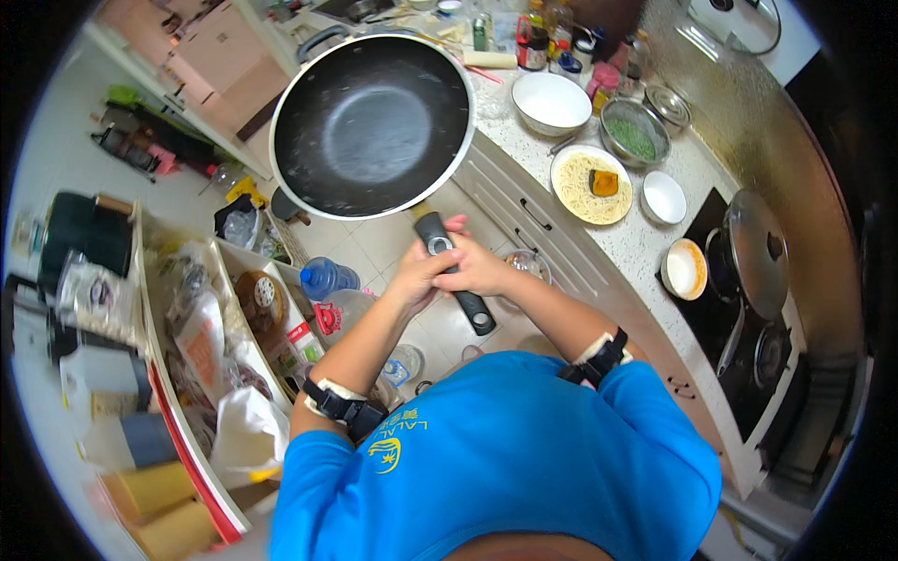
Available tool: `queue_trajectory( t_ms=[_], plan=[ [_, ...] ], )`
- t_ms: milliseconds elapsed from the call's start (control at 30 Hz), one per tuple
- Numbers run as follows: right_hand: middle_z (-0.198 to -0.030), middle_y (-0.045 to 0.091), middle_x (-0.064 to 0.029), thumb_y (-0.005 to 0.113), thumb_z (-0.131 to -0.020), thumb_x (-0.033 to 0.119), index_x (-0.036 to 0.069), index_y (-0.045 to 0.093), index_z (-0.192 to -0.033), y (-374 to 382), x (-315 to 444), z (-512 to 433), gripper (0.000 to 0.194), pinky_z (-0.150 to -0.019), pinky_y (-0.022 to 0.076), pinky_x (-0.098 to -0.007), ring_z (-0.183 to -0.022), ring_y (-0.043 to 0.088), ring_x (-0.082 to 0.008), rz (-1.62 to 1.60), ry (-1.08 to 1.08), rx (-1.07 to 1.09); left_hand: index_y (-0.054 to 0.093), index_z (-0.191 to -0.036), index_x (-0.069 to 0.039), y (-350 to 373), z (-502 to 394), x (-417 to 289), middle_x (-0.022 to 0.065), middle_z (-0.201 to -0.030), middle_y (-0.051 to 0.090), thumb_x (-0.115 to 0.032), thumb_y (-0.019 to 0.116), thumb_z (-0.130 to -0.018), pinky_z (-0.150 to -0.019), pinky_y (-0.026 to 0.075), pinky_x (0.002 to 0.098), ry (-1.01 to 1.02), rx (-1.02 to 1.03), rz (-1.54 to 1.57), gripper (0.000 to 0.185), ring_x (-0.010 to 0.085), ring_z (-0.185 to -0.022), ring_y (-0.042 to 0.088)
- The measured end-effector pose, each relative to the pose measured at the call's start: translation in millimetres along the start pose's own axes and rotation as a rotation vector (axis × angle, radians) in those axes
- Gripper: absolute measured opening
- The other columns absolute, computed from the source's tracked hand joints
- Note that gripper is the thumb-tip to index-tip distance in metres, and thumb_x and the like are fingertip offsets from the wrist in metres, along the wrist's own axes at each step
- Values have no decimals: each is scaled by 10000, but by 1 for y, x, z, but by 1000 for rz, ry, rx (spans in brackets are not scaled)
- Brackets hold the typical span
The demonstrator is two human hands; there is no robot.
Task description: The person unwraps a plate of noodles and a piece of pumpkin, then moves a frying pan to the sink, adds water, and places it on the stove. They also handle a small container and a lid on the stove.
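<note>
Both of my hands grip the black handle of a large wok [375,126] with a dark inside and a pale rim. My left hand [419,270] wraps the handle from the left side, and my right hand [477,266] closes on it from the right, the fingers of both overlapping. The handle's end [477,315] sticks out below my hands towards my body. The wok is held out over the floor, left of the counter, and its inside faces the camera with nothing in it but some light marks.
Along the counter stand a white bowl [552,102], a plate of noodles [577,203] with an orange piece, a metal bowl of chopped greens [631,137] and small bowls. A lidded pan [758,252] is on the stove. Shelves [224,273] and a blue water bottle [328,275] are at left.
</note>
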State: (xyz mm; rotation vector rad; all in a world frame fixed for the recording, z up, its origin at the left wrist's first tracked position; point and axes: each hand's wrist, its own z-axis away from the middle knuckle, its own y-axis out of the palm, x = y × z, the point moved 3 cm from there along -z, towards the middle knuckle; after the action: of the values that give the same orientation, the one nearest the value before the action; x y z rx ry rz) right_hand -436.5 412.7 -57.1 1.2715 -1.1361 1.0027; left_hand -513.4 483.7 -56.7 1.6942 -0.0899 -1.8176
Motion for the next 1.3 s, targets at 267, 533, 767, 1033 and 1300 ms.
queue_trajectory(
  t_ms=[267,533,767,1033,1300],
  plan=[
    [-975,545,-70,715,-739,132,38,457,-1172,-33,-25,-105,513,-722,473,-242,-805,568,-113,95,69,337,482,-935,-14,-128,-37,-34,159,-1164,504,46,529,-754,-927,447,415,-37,-253,512,197,309,-1181,447],
    [-968,564,-30,632,-795,146,58,487,-1169,-177,-45,-214,411,-799,453,-263,-906,539,-109,-121,219,53,471,-923,13,-270,-64,-43,33,-759,513,-19,551,-754,-497,421,197,-292,-584,623,189,60,-500,438],
    [-962,565,-28,596,-801,149,67,492,-1159,-234,-46,-377,382,-786,451,-267,-884,544,-116,-136,284,63,477,-926,-39,-341,-102,-77,2,-719,488,25,505,-774,-492,402,197,-197,-501,1015,167,45,-477,419],
    [-977,567,-30,568,-824,95,70,501,-1147,-246,-61,-556,330,-794,449,-266,-900,547,-114,-88,296,124,473,-944,-56,-482,-179,-158,-4,-697,469,-17,538,-800,-458,346,202,-189,-499,811,163,40,-471,390],
    [-979,584,-23,568,-844,124,74,496,-1159,-269,-55,-713,327,-769,444,-246,-890,557,-112,-155,295,-196,456,-965,-65,-623,-318,-328,9,-629,467,-81,549,-819,-426,352,214,-326,-295,366,174,59,-436,389]
  ],
)
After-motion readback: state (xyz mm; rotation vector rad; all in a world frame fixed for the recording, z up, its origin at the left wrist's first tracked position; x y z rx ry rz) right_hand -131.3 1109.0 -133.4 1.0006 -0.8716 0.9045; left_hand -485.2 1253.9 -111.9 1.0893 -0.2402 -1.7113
